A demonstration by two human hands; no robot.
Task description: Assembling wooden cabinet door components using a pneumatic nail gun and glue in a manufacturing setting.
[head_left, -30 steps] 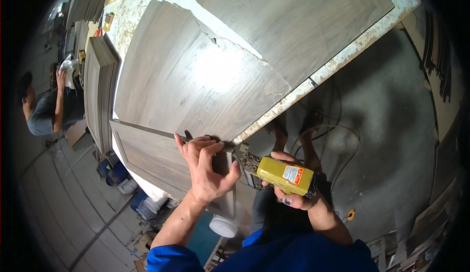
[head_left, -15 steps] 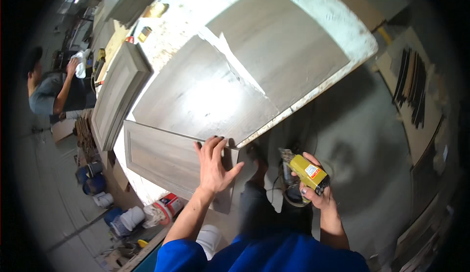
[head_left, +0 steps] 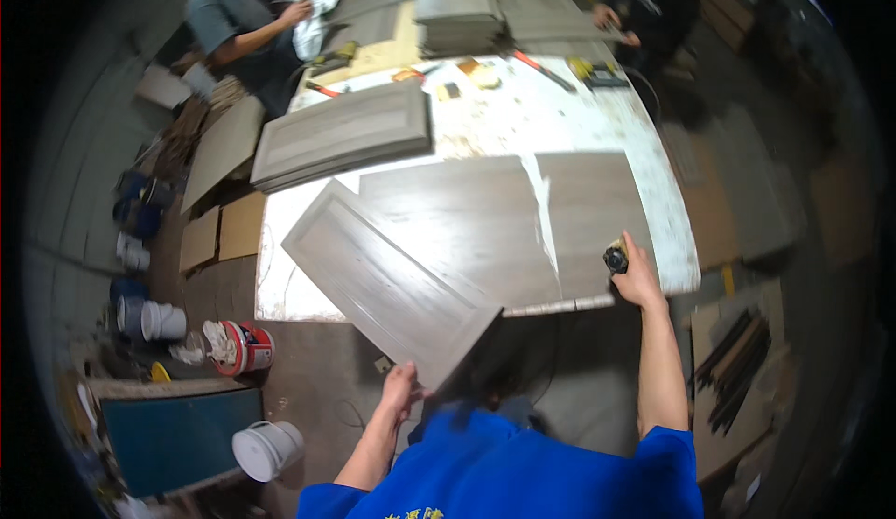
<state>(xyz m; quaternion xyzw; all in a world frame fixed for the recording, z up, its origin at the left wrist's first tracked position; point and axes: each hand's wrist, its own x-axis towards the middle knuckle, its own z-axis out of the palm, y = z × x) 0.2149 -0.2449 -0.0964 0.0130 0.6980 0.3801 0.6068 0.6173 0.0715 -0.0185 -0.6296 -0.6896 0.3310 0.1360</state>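
My left hand point(head_left: 401, 390) grips the near corner of a grey-brown cabinet door point(head_left: 392, 276) with a recessed panel. The door lies slanted, partly over the table's front edge and across a flat grey-brown board point(head_left: 448, 211). In my right hand point(head_left: 638, 281) is a yellow-and-black hand-held tool point(head_left: 616, 256), seen end-on, so its exact kind is unclear. It is over the right part of a second grey-brown surface point(head_left: 597, 211), next to a torn white strip point(head_left: 539, 202).
Stacked cabinet doors point(head_left: 345, 132) stand at the left of the white table point(head_left: 672, 230). Farther back lie a red-handled tool point(head_left: 543, 71) and a yellow-green power tool point(head_left: 597, 73). Two people work at the far end. A white bucket point(head_left: 268, 450) and a red bucket point(head_left: 245, 347) stand lower left.
My view has turned toward the far table. My left hand went from lying on the door to holding its near corner, and the door is angled differently. My right hand brought the tool over the table.
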